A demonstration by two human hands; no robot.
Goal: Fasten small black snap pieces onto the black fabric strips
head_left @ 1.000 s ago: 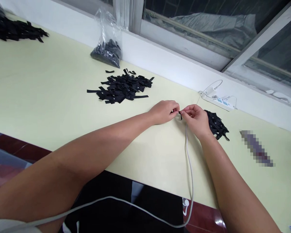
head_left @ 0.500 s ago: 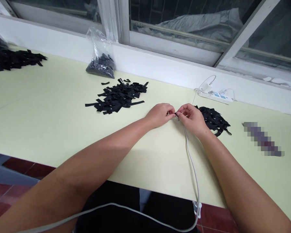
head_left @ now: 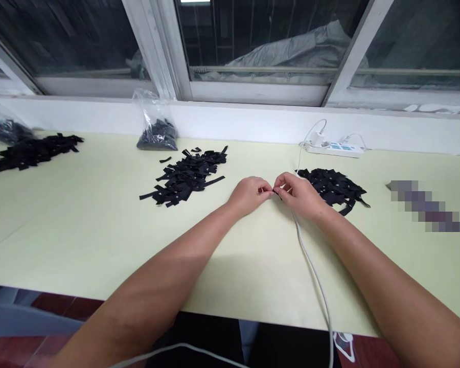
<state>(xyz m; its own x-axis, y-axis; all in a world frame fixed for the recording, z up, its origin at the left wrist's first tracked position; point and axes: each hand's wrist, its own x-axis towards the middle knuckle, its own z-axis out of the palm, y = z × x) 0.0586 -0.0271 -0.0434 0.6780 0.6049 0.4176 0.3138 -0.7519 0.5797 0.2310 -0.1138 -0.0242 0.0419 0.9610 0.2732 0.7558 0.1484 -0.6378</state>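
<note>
Fingertips of my left hand (head_left: 250,197) and my right hand (head_left: 299,195) meet just above the table, both closed in a pinch. Between them is a small black fabric strip (head_left: 277,194), mostly covered by the fingers. Behind my right hand, partly hidden by it, lies a pile of black strips (head_left: 335,186) with small pale spots. A second, looser pile of black strips (head_left: 187,176) spreads out to the left of my left hand.
A white cable (head_left: 310,258) crosses the table beneath my right hand. At the wall lie a white power strip (head_left: 335,148) and a clear bag of black pieces (head_left: 157,135). Farther left is another black pile (head_left: 34,152). A pixelated object (head_left: 427,207) lies at right.
The camera view has tilted up, showing more window. My hands stay pinched together on the strip, and less of it now shows between the fingers. The piles have not changed.
</note>
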